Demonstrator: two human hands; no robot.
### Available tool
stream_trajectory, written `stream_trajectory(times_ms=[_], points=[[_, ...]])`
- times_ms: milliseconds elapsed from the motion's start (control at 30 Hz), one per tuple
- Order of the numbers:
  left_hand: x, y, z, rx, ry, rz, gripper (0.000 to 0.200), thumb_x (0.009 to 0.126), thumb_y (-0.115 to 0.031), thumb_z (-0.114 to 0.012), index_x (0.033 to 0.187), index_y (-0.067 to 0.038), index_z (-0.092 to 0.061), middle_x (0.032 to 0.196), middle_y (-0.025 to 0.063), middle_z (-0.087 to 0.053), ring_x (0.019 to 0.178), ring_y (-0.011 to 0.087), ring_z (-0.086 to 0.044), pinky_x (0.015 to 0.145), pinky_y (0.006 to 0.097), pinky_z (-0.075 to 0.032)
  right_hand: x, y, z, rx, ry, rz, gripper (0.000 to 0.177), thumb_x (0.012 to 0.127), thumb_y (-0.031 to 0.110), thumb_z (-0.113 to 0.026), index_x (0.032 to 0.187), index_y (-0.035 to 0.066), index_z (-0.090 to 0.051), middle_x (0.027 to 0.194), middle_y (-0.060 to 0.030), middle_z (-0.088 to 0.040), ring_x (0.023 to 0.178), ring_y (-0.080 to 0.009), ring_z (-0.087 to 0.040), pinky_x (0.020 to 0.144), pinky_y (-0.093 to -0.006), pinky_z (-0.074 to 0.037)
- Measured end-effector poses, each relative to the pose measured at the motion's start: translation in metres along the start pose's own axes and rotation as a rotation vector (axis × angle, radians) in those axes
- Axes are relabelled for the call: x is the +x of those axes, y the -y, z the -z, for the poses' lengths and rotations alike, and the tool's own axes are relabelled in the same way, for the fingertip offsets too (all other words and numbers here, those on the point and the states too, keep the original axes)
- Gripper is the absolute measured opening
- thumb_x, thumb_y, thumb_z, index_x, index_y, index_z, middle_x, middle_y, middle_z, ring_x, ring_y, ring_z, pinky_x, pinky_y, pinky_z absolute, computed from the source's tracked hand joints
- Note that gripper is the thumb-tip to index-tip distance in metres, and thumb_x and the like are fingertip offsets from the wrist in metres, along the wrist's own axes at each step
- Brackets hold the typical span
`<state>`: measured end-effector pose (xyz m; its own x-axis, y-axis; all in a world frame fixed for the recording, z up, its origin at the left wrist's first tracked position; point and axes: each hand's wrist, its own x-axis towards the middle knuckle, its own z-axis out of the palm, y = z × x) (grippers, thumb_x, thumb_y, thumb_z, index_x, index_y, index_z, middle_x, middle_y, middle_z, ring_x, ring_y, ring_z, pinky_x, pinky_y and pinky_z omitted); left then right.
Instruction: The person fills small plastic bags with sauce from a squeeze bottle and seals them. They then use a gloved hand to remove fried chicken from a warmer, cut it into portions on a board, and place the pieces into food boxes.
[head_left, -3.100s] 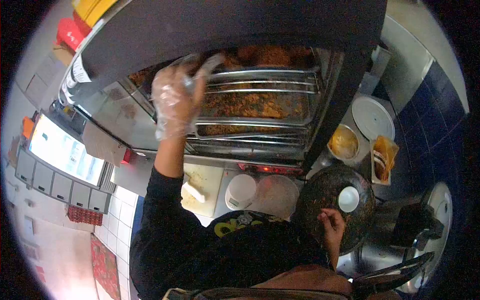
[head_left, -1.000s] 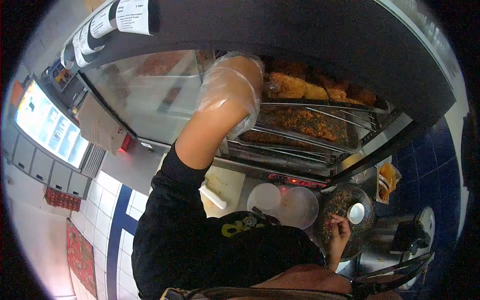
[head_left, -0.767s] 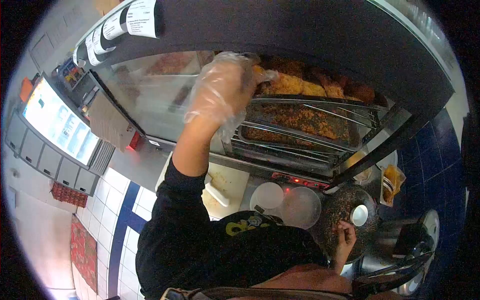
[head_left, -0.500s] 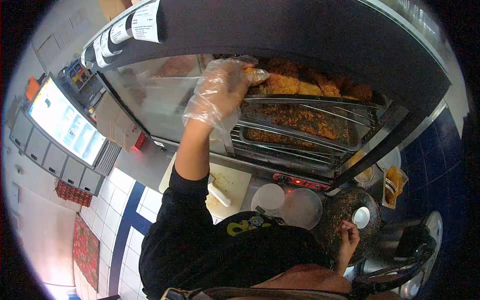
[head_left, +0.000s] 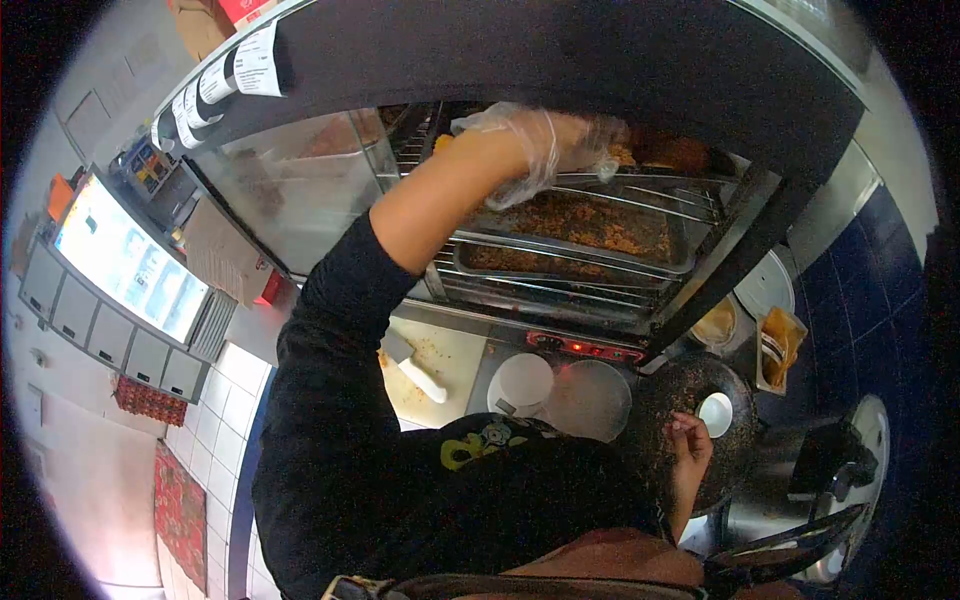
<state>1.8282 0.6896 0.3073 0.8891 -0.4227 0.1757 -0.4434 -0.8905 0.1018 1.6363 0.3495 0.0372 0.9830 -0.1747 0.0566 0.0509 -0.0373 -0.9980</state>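
A thin, crinkled clear plastic glove covers the left hand [head_left: 545,140], which is deep in the top shelf of the warming cabinet [head_left: 560,50], a dark-hooded box with a glass side. The hand lies among rough, golden-brown breaded pieces [head_left: 670,152] on the upper wire rack [head_left: 640,185]. Its fingers curl downward, but the loose glove hides whether they clamp a piece. Below the rack, two shallow metal trays [head_left: 590,222] hold gritty orange crumbs.

On the counter under the cabinet, toward its right end, sits a round dark plate [head_left: 690,385] speckled with crumbs, with a small white cup [head_left: 716,413] on it. The bare right hand [head_left: 690,445] meets the plate's near rim, fingers bent inward; I cannot tell how firm the hold is. Left of the plate lie a cloudy round lid [head_left: 590,398], a white round scale [head_left: 520,382] and a stained cutting board [head_left: 440,345] bearing a white-handled knife [head_left: 420,375]. The left forearm stretches up and across the cabinet's front, its black sleeve pushed back.
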Motion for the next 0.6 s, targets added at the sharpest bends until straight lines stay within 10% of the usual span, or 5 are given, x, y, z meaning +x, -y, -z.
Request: stream_trajectory(times_ms=[600], points=[[-0.001,0.046,-0.012,0.519,-0.213,0.378,0.053,0.092,-0.040,-0.041,0.141,-0.018,-0.038,0.148,0.0123,-0.031,0.137,0.0360,-0.026,0.111,0.0512,-0.019,0.001,-0.011,0.049,0.010,-0.013,-0.020,0.014,0.089,0.013,-0.063,0.097,0.002,-0.061,0.090,-0.0034,-0.061,0.078,-0.0124,-0.058,0.075,-0.0272,-0.049]])
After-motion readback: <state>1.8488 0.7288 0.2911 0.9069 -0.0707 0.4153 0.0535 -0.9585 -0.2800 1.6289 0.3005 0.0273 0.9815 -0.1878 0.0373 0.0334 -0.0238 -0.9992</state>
